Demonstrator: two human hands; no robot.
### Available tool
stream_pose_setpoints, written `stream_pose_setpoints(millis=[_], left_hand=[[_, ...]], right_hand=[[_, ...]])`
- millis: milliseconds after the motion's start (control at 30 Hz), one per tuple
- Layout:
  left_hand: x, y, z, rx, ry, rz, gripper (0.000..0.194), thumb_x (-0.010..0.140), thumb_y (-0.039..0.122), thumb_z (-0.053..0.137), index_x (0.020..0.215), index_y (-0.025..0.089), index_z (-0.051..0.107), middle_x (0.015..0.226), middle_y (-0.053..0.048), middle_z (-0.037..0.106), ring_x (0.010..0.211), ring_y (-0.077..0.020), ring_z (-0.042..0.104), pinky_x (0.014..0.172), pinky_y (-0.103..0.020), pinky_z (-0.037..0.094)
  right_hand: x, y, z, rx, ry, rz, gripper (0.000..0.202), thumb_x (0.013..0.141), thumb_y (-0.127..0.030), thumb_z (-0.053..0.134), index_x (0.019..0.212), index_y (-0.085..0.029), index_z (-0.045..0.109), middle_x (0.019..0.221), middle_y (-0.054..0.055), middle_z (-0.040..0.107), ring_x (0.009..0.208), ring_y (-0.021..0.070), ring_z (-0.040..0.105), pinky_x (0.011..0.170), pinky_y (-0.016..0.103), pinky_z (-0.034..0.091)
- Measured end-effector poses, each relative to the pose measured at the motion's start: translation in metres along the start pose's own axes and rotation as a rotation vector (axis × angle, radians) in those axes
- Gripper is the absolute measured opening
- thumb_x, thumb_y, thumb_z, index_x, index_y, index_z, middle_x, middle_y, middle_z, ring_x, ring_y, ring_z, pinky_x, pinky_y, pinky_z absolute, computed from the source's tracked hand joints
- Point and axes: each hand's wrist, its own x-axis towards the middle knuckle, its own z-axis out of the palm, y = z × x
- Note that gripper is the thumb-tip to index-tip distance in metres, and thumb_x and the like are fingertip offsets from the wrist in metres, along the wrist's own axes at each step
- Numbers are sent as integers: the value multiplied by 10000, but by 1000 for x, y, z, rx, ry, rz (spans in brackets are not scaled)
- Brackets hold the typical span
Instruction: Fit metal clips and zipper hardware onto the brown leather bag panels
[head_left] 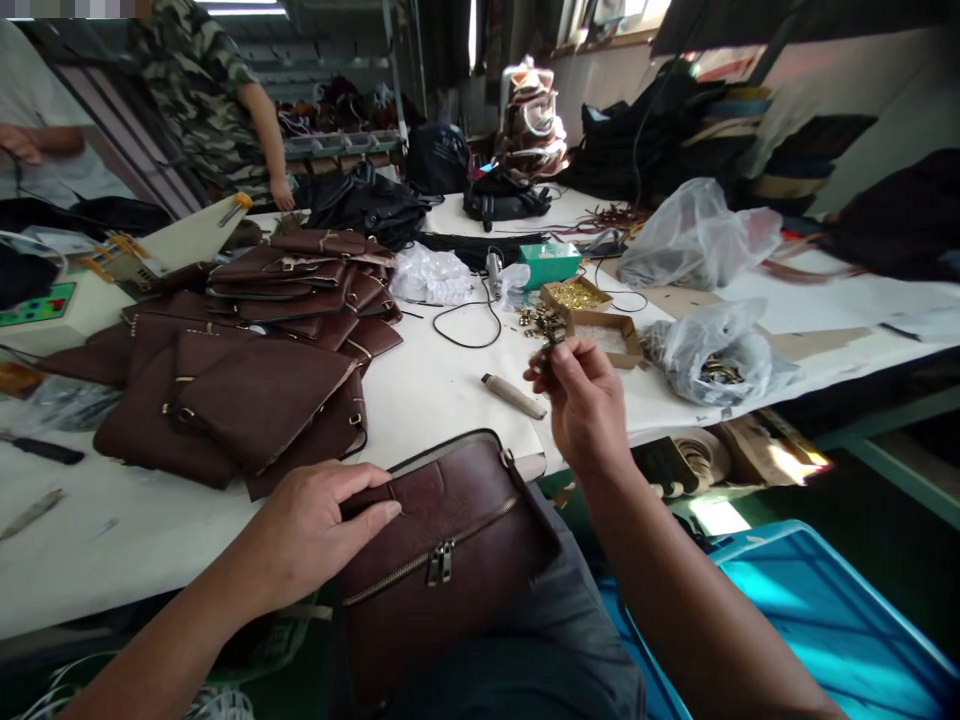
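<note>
Dark brown leather fills the lower middle of the frame: the zippered bag (450, 500) lies over the person's lap (555, 600), two metal zip pulls (440, 563) on its front. I see the left hand (322, 520) pinching its upper edge, thumb outside. Right of centre, the right hand (589, 400) closes narrowly on a small metal fitting (553, 350), partly hidden by the fingers.

For writing, I find pale marks on the black backpack (439, 157) at upper centre, too small for me to read. I can make out no brand on the zippered bag.

Loose metal pieces (531, 318) lie just beyond the right hand, near an open cardboard box (626, 345) and a box of gold-coloured bits (576, 294). A green box (549, 265) sits behind them. Between the zippered bag and those boxes, a short wrapped tool (514, 396) lies across the white tabletop (427, 400). Piled brown bags (247, 370) crowd the left, and a clear plastic bag of metal parts (720, 360) sits right of centre.
</note>
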Motion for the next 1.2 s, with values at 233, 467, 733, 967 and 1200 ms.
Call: stream_pose_setpoints(millis=[233, 467, 733, 967, 1200], left_hand=[[4, -31, 18, -312, -127, -257, 367, 973, 539, 622, 1132, 238, 759, 1078, -33, 833, 935, -251, 773, 812, -312, 576], [-9, -29, 31, -284, -99, -294, 336, 973, 514, 605, 1106, 240, 749, 944, -15, 811, 795, -219, 736, 712, -294, 561], [-11, -24, 41, -23, 11, -290, 345, 927, 496, 625, 1132, 263, 776, 997, -39, 829, 897, -269, 758, 857, -359, 567], [-11, -25, 53, 57, 18, -226, 403, 943, 471, 632, 1254, 270, 792, 1097, -71, 839, 982, -310, 772, 915, -415, 578], [-13, -19, 55, 163, 72, -91, 329, 957, 340, 618, 1210, 271, 817, 935, -61, 840, 803, -287, 757, 768, -388, 576]], right_hand=[[-84, 13, 15, -381, -582, 59, 139, 1010, -346, 713, 938, -227, 714, 895, 30, 738, 801, 184, 668, 726, 317, 529], [-108, 68, 36, -444, -589, 11, 90, 1014, -265, 676, 933, -228, 690, 911, 31, 722, 846, 179, 685, 798, 308, 524], [-113, 71, 35, -464, -584, 52, 122, 1024, -291, 665, 918, -231, 674, 896, 35, 699, 847, 192, 668, 799, 322, 518], [-116, 70, 30, -411, -589, 187, 161, 1018, -328, 674, 900, -218, 678, 861, 20, 678, 793, 172, 627, 748, 297, 496], [-115, 69, 30, -277, -570, 389, 234, 994, -399, 705, 864, -210, 659, 791, 4, 659, 719, 162, 601, 664, 280, 482]])
